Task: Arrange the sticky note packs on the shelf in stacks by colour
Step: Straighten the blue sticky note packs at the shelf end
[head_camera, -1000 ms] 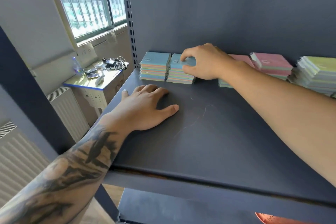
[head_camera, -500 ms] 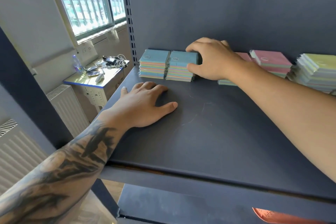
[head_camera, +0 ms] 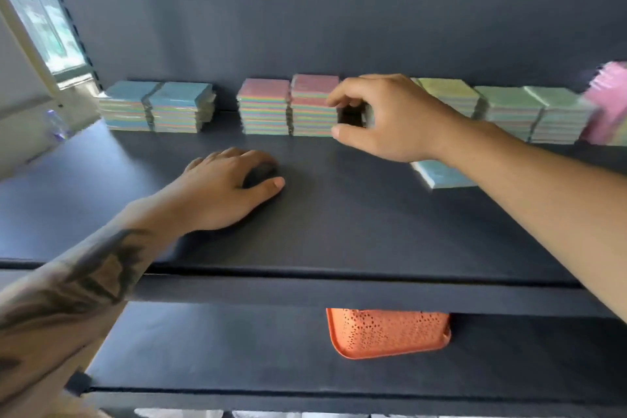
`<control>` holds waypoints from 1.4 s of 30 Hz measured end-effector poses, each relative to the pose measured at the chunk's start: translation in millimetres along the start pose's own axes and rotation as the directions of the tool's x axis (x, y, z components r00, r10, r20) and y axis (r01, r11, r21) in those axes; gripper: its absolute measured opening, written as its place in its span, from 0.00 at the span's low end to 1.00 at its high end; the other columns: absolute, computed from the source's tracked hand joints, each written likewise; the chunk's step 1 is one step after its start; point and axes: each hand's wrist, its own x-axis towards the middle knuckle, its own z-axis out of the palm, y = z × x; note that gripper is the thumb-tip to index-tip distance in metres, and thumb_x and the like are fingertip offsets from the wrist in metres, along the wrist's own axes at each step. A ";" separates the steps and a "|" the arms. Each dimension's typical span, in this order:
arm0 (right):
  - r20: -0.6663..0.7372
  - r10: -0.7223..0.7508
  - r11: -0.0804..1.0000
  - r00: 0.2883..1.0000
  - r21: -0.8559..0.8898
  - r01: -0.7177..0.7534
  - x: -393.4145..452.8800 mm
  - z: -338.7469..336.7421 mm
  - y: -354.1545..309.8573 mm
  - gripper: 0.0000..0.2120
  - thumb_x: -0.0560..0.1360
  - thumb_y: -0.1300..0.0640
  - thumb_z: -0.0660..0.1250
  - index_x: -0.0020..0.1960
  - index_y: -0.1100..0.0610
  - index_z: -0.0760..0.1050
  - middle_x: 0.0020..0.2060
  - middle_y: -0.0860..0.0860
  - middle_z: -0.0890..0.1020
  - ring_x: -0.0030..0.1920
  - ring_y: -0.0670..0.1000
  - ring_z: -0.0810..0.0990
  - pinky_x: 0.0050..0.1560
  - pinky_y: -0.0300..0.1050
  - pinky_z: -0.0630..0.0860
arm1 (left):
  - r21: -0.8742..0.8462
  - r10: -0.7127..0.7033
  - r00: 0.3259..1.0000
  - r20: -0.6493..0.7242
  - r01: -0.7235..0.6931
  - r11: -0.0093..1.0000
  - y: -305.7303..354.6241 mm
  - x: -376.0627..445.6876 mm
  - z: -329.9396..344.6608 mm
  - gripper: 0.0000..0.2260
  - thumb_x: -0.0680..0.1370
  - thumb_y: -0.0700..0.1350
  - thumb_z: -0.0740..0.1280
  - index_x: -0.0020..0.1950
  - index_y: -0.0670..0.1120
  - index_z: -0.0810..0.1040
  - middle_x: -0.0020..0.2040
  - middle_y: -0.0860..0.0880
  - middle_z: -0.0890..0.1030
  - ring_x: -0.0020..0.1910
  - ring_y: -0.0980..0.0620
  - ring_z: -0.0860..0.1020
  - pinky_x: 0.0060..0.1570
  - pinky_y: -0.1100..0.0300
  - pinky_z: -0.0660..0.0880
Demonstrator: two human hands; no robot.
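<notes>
The left hand [head_camera: 224, 190] is resting on the dark shelf [head_camera: 339, 214], fingers loosely curled. The right hand [head_camera: 383, 119] is reaching beside the pink-topped stacks [head_camera: 288, 107], thumb and fingers curved. Blue-topped stacks [head_camera: 157, 105] are sitting further left.

Two blue-topped stacks [head_camera: 157, 105], two pink-topped stacks [head_camera: 288, 107], perhaps three green-topped stacks [head_camera: 502, 108], one orange tray [head_camera: 388, 332]

daylight enters from the window [head_camera: 37, 20] at upper left; the dark shelf [head_camera: 339, 220] sits dim. motion blur smears the whole frame, worst at the right edge, with wide-angle bending.
</notes>
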 end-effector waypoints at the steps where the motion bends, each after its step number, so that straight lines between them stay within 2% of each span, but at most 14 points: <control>1: 0.005 0.014 1.000 1.000 -0.005 -0.014 -12.1 -6.8 15.6 0.17 0.76 0.48 0.71 0.63 0.51 0.80 0.57 0.44 0.83 0.56 0.43 0.78 0.61 0.41 0.72 | -0.019 0.017 1.000 0.012 -0.017 1.000 20.2 3.8 6.1 0.38 0.68 0.79 0.47 0.72 0.64 0.71 0.71 0.53 0.75 0.72 0.47 0.71 0.73 0.44 0.66; 5: 0.081 0.094 0.995 0.992 -0.049 -0.090 -54.3 -22.0 75.7 0.15 0.77 0.42 0.68 0.59 0.48 0.81 0.58 0.44 0.84 0.60 0.47 0.79 0.63 0.46 0.73 | -0.057 0.082 0.995 0.060 -0.078 0.995 104.0 21.1 24.7 0.38 0.68 0.78 0.51 0.72 0.63 0.70 0.72 0.53 0.75 0.72 0.47 0.71 0.73 0.45 0.66; 8: 0.136 0.162 0.985 0.977 -0.088 -0.151 -72.7 -26.1 109.5 0.26 0.71 0.30 0.60 0.59 0.44 0.80 0.60 0.42 0.82 0.63 0.48 0.78 0.64 0.51 0.75 | -0.012 0.093 0.990 0.101 -0.092 0.996 152.9 36.2 36.5 0.39 0.66 0.79 0.53 0.73 0.62 0.69 0.71 0.52 0.75 0.71 0.46 0.72 0.72 0.45 0.67; 10: 0.160 0.190 0.982 0.969 -0.047 -0.184 -80.2 -27.2 128.1 0.26 0.72 0.29 0.60 0.62 0.43 0.79 0.63 0.41 0.81 0.65 0.48 0.77 0.66 0.52 0.74 | -0.011 0.079 0.990 0.113 -0.079 0.997 175.1 48.3 42.2 0.42 0.65 0.79 0.54 0.75 0.61 0.67 0.71 0.52 0.75 0.71 0.46 0.72 0.72 0.44 0.67; 12: 0.188 0.196 0.979 0.962 0.019 -0.203 -89.5 -25.6 141.9 0.21 0.76 0.34 0.65 0.65 0.42 0.77 0.66 0.41 0.79 0.66 0.47 0.75 0.66 0.50 0.72 | -0.034 0.070 0.992 0.105 -0.066 0.997 190.3 59.4 45.3 0.46 0.63 0.79 0.58 0.78 0.59 0.64 0.73 0.51 0.73 0.73 0.46 0.71 0.72 0.44 0.67; 15: 0.208 0.210 0.971 0.955 0.073 -0.229 -101.6 -16.3 154.9 0.28 0.70 0.28 0.61 0.65 0.40 0.75 0.65 0.43 0.78 0.65 0.49 0.75 0.66 0.53 0.72 | -0.108 0.073 0.989 0.128 -0.060 0.992 201.6 70.7 45.9 0.52 0.60 0.78 0.64 0.80 0.56 0.62 0.76 0.52 0.72 0.74 0.47 0.70 0.73 0.46 0.66; 17: 0.197 0.227 0.957 0.954 0.138 -0.256 -102.9 -12.6 158.0 0.33 0.66 0.25 0.58 0.65 0.39 0.75 0.64 0.42 0.79 0.65 0.48 0.75 0.67 0.54 0.71 | -0.187 0.092 0.985 0.145 -0.064 0.980 197.6 78.6 47.8 0.50 0.59 0.77 0.66 0.77 0.55 0.67 0.72 0.53 0.75 0.71 0.48 0.73 0.72 0.45 0.68; 21: 0.237 0.188 0.961 0.953 0.154 -0.228 -103.9 -13.9 160.9 0.27 0.69 0.30 0.69 0.65 0.38 0.74 0.60 0.39 0.76 0.63 0.45 0.70 0.69 0.54 0.67 | -0.195 0.153 0.981 0.117 -0.129 0.972 188.6 87.9 53.4 0.43 0.59 0.80 0.66 0.68 0.59 0.75 0.63 0.58 0.79 0.64 0.52 0.76 0.69 0.44 0.69; 25: 0.271 0.155 0.969 0.950 0.146 -0.200 -106.5 -15.4 155.6 0.35 0.62 0.25 0.67 0.66 0.37 0.73 0.64 0.37 0.75 0.68 0.44 0.69 0.72 0.54 0.65 | -0.270 0.154 0.985 0.082 -0.127 0.955 180.6 85.3 53.8 0.35 0.60 0.78 0.69 0.62 0.63 0.77 0.57 0.59 0.81 0.59 0.53 0.78 0.66 0.45 0.72; 28: 0.232 0.118 0.975 0.966 0.157 -0.157 -104.8 -13.1 146.9 0.36 0.61 0.25 0.68 0.66 0.39 0.74 0.64 0.35 0.76 0.67 0.43 0.72 0.70 0.52 0.70 | -0.334 0.167 0.983 0.080 -0.132 0.933 168.9 80.7 50.9 0.34 0.60 0.77 0.73 0.62 0.64 0.78 0.57 0.59 0.82 0.59 0.54 0.80 0.65 0.46 0.74; 33: 0.133 0.039 0.985 0.990 0.163 -0.061 -93.6 -5.5 110.9 0.32 0.64 0.27 0.71 0.62 0.41 0.77 0.58 0.36 0.80 0.61 0.44 0.78 0.64 0.51 0.74 | -0.395 0.188 0.982 0.013 -0.168 0.903 142.7 55.4 28.6 0.31 0.62 0.68 0.77 0.63 0.63 0.79 0.59 0.64 0.82 0.62 0.61 0.78 0.67 0.51 0.73; 36: 0.108 -0.015 0.990 0.994 0.141 0.000 -77.0 2.2 77.6 0.31 0.63 0.27 0.69 0.61 0.41 0.77 0.57 0.37 0.79 0.60 0.45 0.77 0.63 0.55 0.73 | -0.346 0.150 0.989 -0.001 -0.141 0.927 110.8 35.2 12.3 0.40 0.59 0.72 0.75 0.70 0.64 0.75 0.65 0.65 0.78 0.68 0.61 0.74 0.71 0.51 0.70; 39: 0.122 -0.051 0.993 0.991 0.108 0.037 -52.3 16.4 42.4 0.31 0.63 0.26 0.67 0.61 0.40 0.76 0.57 0.39 0.78 0.60 0.47 0.76 0.64 0.57 0.72 | -0.234 0.078 0.996 0.042 -0.066 0.970 70.0 9.7 -7.4 0.54 0.56 0.78 0.71 0.79 0.62 0.64 0.74 0.62 0.72 0.74 0.56 0.68 0.76 0.49 0.62; 42: 0.121 -0.062 0.997 0.991 0.057 0.055 -21.4 32.3 0.4 0.32 0.64 0.25 0.67 0.62 0.40 0.75 0.60 0.40 0.78 0.61 0.49 0.75 0.66 0.58 0.70 | -0.101 0.000 0.997 0.077 0.007 0.995 14.6 -18.0 -29.9 0.55 0.57 0.81 0.66 0.81 0.63 0.58 0.77 0.60 0.68 0.77 0.52 0.65 0.77 0.49 0.58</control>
